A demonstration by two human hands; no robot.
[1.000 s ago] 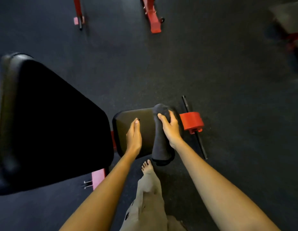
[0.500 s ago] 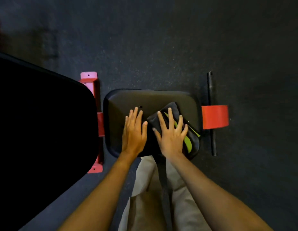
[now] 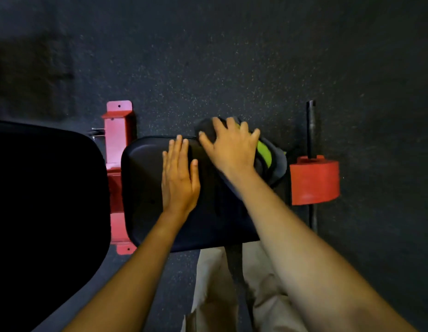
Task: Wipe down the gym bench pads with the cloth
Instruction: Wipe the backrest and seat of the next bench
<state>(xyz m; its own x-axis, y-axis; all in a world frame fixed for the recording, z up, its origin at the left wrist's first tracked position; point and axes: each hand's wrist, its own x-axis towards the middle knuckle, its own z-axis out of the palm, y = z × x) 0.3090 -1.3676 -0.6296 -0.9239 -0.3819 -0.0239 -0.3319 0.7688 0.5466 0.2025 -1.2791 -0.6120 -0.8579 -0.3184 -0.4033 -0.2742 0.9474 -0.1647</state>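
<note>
Right hand (image 3: 229, 147) is at the far right corner of the seat pad (image 3: 146, 178). Grip wide: fingers spread, pressing the cloth (image 3: 277, 164) flat rather than bunching it. The cloth is dark grey with a green patch, and part of it overhangs the pad's far edge. Left hand (image 3: 179, 178) lies palm down on the pad just beside, holding nothing.

The bench runs left to right in view: back pad (image 3: 40, 200) at left, seat pad in the middle, red foot block (image 3: 313, 180) at right. The bare seat surface therefore lies nearward and leftward from the grip, so the stroke likely pulls that way. The left hand sits in that path. The back pad is nearer the left hand and well apart from the cloth.
</note>
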